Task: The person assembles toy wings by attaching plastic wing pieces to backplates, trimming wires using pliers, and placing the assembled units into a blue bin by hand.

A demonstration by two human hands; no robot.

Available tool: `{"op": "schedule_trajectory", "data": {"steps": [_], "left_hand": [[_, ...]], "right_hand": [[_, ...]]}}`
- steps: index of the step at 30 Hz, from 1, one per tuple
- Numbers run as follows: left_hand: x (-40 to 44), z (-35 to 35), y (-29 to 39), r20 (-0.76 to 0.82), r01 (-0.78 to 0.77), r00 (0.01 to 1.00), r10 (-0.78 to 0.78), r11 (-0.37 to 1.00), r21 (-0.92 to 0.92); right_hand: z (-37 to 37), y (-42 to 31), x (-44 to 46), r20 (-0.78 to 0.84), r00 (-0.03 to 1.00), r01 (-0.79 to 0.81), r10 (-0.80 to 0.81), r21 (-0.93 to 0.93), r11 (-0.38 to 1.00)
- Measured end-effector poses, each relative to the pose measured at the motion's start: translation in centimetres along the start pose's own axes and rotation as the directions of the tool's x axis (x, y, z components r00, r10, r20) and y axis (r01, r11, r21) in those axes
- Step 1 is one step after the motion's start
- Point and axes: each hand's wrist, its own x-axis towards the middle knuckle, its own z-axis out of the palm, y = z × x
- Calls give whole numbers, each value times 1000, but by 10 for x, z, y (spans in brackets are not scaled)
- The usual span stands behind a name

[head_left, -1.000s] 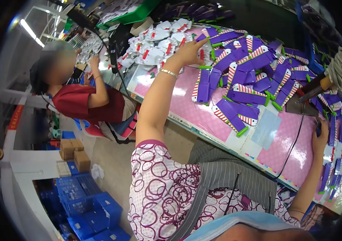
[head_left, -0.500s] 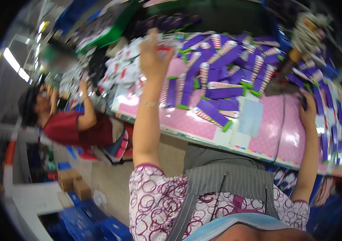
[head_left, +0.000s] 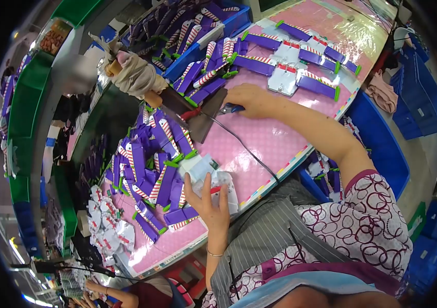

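White piece (head_left: pixel 232 191) lies partly under the nearer left hand (head_left: pixel 213 209), fingers spread, hold unclear. Right hand (head_left: pixel 249 100) clasps a blue-handled tool (head_left: pixel 234 108).

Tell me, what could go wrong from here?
The blue-handled tool in the right hand is close to the black cable, so it might snag it. The white part by the left hand lies near the table edge and could get knocked off. The loosely heaped purple pieces might slide if brushed.
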Motion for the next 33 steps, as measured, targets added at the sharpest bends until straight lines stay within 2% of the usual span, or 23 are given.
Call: {"op": "schedule_trajectory", "data": {"steps": [2, 4, 5, 7, 8, 10, 12, 14, 17, 18, 20, 22, 24, 26, 28, 29, 31, 32, 33], "left_hand": [[1, -3, 2, -32, -1, 1000, 1, 1000, 2], [-3, -7, -3, -23, -45, 999, 44, 999, -14], [-5, -11, -2, -33, -43, 999, 42, 999, -11], [-11, -16, -6, 126, -156, 980, 155, 988, -2], [-13, -18, -3, 117, -147, 982, 146, 989, 0], [-17, -20, 2, 333, -158, 933, 136, 987, 40], [-22, -18, 3, 330, -98, 940, 90, 995, 7], [-26, -17, -2, 341, -135, 935, 93, 986, 101], [-18, -13, 4, 350, -120, 935, 62, 982, 145], [-14, -12, 7, 348, -117, 935, 61, 983, 142], [-7, -9, 11, 365, -70, 930, 30, 993, 96], [-9, -7, 7, 362, -66, 932, 33, 994, 81], [-11, -7, 3, 361, -98, 931, 58, 991, 93], [-9, -9, 2, 356, -118, 931, 77, 989, 95], [-8, -8, 6, 339, -97, 937, 84, 995, 22], [-7, -9, 4, 331, -107, 939, 93, 994, 24], [-6, -12, 3, 333, -108, 938, 99, 994, 10], [-7, -11, 3, 329, -102, 939, 98, 995, -4], [-9, -9, 3, 320, -98, 943, 96, 995, -9]], "right_hand": [[-5, -6, 2, 8, 1000, 16, -15, -33, 999], [-15, -10, 6, -142, 989, -52, 29, -163, 985], [-20, -9, 6, -141, 990, -42, 18, -164, 986], [-23, -1, 7, -313, 949, -134, 20, -346, 929], [-26, 5, 3, -305, 952, -122, 11, -346, 930], [-30, 21, -4, -280, 944, -304, 176, -520, 799], [-39, 29, -8, -251, 947, -310, 201, -543, 781], [-47, 31, -10, -231, 946, -321, 228, -572, 755], [-57, 37, -13, -231, 948, -315, 217, -622, 717], [-60, 38, -14, -228, 949, -313, 216, -624, 716], [-65, 39, -12, -272, 914, -404, 302, -531, 745], [-66, 30, 1, -277, 911, -407, 304, -489, 771], [-59, 22, 22, -245, 963, -204, 116, -373, 905], [-46, 13, 45, -218, 973, -146, 72, -346, 927], [-38, 7, 63, -25, 999, -54, 49, -324, 944], [-35, 7, 65, -30, 998, -59, 51, -327, 943], [-34, 10, 73, 89, 983, -141, 161, -197, 970], [-35, 10, 77, 93, 983, -135, 156, -204, 970], [-36, 9, 81, 22, 979, -199, 203, -136, 971]]}}
